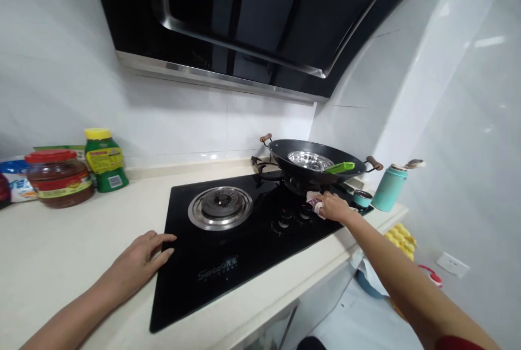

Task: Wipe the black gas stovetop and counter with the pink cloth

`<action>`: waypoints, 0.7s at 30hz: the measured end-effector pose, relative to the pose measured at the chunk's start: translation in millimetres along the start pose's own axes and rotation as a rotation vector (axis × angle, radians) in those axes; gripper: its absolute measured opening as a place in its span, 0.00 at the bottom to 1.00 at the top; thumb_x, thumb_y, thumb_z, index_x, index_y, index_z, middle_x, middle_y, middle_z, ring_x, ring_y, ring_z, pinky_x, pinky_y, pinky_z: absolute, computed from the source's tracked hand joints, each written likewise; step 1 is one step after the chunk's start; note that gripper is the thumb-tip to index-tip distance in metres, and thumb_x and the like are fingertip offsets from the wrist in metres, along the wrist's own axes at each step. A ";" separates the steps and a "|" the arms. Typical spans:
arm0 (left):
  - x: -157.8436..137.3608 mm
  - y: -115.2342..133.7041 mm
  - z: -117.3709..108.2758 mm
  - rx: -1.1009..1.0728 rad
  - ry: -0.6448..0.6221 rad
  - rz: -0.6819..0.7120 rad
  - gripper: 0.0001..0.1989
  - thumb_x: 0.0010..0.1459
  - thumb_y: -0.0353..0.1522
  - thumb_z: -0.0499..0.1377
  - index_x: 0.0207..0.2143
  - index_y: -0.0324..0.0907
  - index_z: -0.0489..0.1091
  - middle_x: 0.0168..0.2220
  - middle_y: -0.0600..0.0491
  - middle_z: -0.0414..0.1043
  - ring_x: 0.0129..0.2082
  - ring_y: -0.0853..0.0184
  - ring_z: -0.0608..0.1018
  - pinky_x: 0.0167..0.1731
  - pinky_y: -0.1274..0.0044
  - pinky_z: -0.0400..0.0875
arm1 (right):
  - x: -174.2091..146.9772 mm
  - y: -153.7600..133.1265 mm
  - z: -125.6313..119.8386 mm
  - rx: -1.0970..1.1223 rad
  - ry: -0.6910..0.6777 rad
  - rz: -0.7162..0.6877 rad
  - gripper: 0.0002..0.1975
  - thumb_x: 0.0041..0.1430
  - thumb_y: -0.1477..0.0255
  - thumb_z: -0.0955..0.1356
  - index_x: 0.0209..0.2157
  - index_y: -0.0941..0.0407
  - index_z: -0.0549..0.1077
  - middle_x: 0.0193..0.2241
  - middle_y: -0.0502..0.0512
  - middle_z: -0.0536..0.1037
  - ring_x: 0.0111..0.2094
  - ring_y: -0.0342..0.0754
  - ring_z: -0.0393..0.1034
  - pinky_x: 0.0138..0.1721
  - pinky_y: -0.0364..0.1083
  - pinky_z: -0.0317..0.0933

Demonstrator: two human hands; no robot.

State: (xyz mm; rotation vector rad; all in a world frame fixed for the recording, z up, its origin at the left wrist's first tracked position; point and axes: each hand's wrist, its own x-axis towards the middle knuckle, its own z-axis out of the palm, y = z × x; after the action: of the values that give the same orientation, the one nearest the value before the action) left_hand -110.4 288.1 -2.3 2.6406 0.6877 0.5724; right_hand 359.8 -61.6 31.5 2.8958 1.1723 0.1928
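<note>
A black glass gas stove [260,263] is set into the pale countertop [134,206]. My left hand [140,260] rests on the counter at the stove's left edge, fingers stretched out and apart, holding nothing. On the right, my right hand [334,207] is closed on a crumpled whitish cloth [315,203] and presses it to the glass beside the two control knobs [285,217]. Just behind that hand stands a black wok [280,150] on the right burner. Inside the wok are a shiny steel dish [310,160] and a bright green handle [341,167].
The left burner [222,208] is bare. A red-lidded jar [61,179] and a green bottle [105,160] stand at the left. At the right are a small teal-sided bowl [362,198] and a turquoise canister [389,190]. A black range hood [260,8] hangs overhead.
</note>
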 end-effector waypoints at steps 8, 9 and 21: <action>3.4 9.0 -0.8 0.004 0.022 -0.004 0.26 0.56 0.51 0.52 0.47 0.45 0.76 0.34 0.49 0.73 0.38 0.54 0.77 0.42 0.67 0.71 | -81.0 -9.8 -14.4 -0.047 0.040 -0.034 0.23 0.61 0.64 0.63 0.57 0.51 0.72 0.46 0.61 0.71 0.46 0.56 0.70 0.46 0.50 0.58; 3.6 9.3 -0.4 0.006 0.029 -0.003 0.26 0.55 0.50 0.52 0.47 0.45 0.76 0.35 0.49 0.74 0.39 0.54 0.77 0.43 0.67 0.71 | -89.8 -18.1 -15.3 -0.036 0.049 -0.057 0.23 0.61 0.64 0.63 0.57 0.51 0.72 0.46 0.60 0.71 0.46 0.55 0.70 0.46 0.49 0.58; 2.8 23.8 -8.3 0.123 -0.044 -0.045 0.28 0.52 0.46 0.54 0.49 0.43 0.77 0.40 0.44 0.75 0.45 0.50 0.78 0.48 0.64 0.72 | -173.3 -199.8 -31.2 0.221 0.177 -0.426 0.21 0.55 0.59 0.69 0.49 0.51 0.74 0.44 0.57 0.71 0.42 0.53 0.69 0.41 0.49 0.63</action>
State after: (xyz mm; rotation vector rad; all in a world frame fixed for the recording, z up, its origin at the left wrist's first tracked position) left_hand -102.9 271.9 15.7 2.7342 0.7905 0.4716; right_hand 94.4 -39.2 32.1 2.7546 1.9170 0.3351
